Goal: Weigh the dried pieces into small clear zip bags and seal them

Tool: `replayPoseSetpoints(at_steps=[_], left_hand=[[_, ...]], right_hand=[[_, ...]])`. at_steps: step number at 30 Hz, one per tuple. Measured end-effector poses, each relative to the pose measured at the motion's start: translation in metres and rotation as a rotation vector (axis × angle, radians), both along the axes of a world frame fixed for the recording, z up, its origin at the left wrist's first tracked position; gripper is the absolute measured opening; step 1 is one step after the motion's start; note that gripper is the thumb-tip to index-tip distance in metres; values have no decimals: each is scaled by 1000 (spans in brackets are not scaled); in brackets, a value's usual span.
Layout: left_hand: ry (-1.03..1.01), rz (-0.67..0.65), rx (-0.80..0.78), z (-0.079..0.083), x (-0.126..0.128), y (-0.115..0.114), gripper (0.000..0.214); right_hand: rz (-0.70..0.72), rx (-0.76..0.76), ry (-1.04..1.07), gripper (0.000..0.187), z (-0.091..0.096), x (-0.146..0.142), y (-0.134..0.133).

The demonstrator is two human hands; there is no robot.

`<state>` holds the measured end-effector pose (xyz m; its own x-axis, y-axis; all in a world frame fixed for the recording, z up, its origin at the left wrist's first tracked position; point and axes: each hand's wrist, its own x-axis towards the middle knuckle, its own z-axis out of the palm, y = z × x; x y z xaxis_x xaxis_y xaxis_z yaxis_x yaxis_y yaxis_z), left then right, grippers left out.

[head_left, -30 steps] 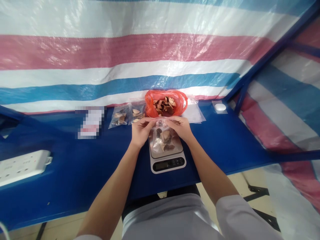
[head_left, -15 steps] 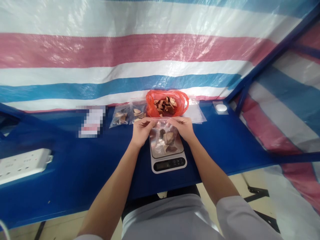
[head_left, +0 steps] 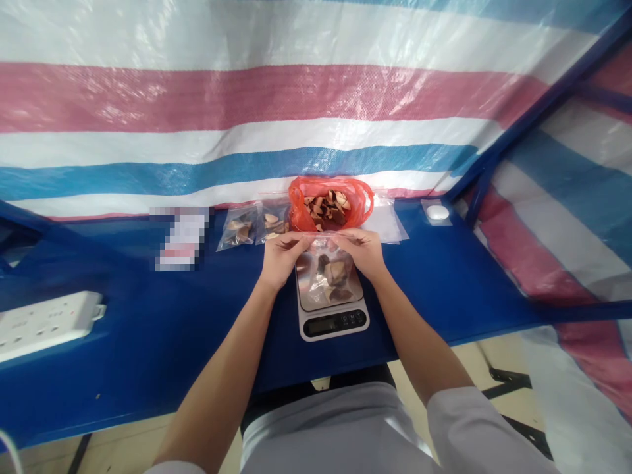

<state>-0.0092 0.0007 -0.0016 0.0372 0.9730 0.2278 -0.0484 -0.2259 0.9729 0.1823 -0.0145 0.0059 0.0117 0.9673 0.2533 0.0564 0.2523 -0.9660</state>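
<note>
My left hand (head_left: 280, 260) and my right hand (head_left: 361, 252) pinch the top edge of a clear zip bag (head_left: 328, 280) from either side. The bag lies on the steel plate of a digital kitchen scale (head_left: 332, 324) and holds several brown and tan chunks, perhaps dried peel or shell. Just beyond my fingers sits an open red plastic bag (head_left: 299, 209) filled with similar pieces. Two small clear bags (head_left: 237, 232) of pieces lie to its left, near my left hand.
The blue table (head_left: 123, 336) carries a white power strip (head_left: 44, 326) at left, a pixelated paper (head_left: 180, 240), flat clear bags (head_left: 390, 224) and a small white round object (head_left: 437, 212). A striped tarp (head_left: 247, 99) stands behind the table.
Both hands stay on the bag's top edge with little movement. The pieces in the bag look about the same, and the view has shifted only slightly.
</note>
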Motion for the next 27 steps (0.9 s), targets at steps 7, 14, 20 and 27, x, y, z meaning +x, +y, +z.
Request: replayPoseSetpoints(at_steps=[7,14,20,27], left_hand=[[-36,16,-16,-4,1,2,33],[-29,2,-11,1,6,-2,37],[-36,-2,5,2,6,-4,34],[-124,19,-43,-1,0,0,29]], right_hand=[[21,-67,56,33,-1,-1,-1],[26,-83,45,31,2,-3,-3],[8,-69,22,31,6,-4,-5],[51,-142,61,31,1,5,2]])
